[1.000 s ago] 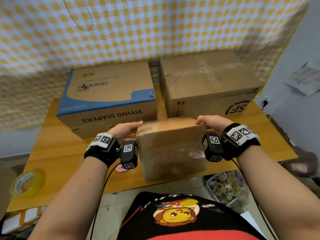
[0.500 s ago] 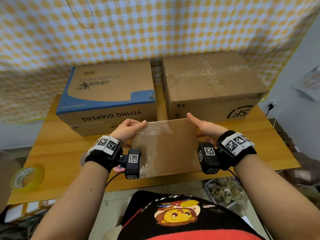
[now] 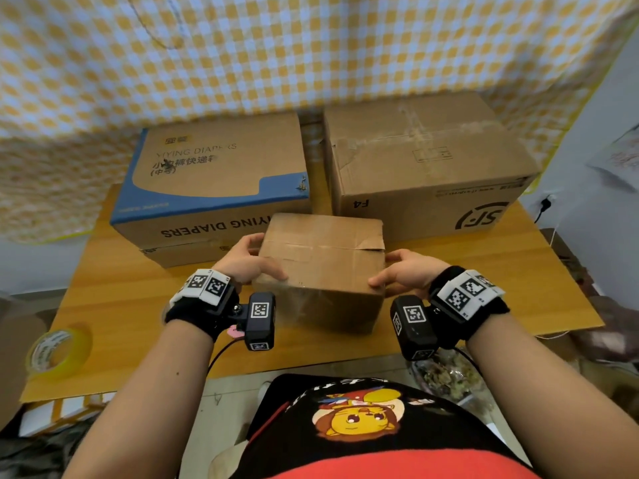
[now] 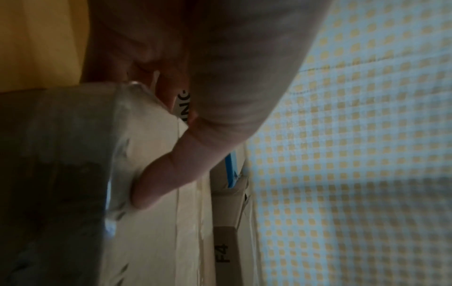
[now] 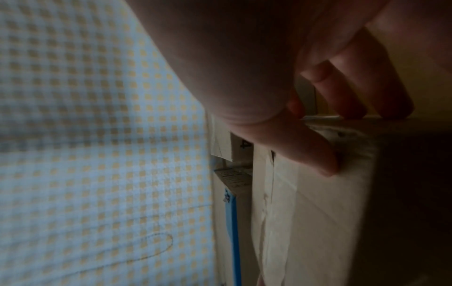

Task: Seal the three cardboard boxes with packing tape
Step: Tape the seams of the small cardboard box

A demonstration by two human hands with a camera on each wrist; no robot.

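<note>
The head view looks down from above; both wrist views sit close, sharing the small box (image 3: 321,267).
</note>
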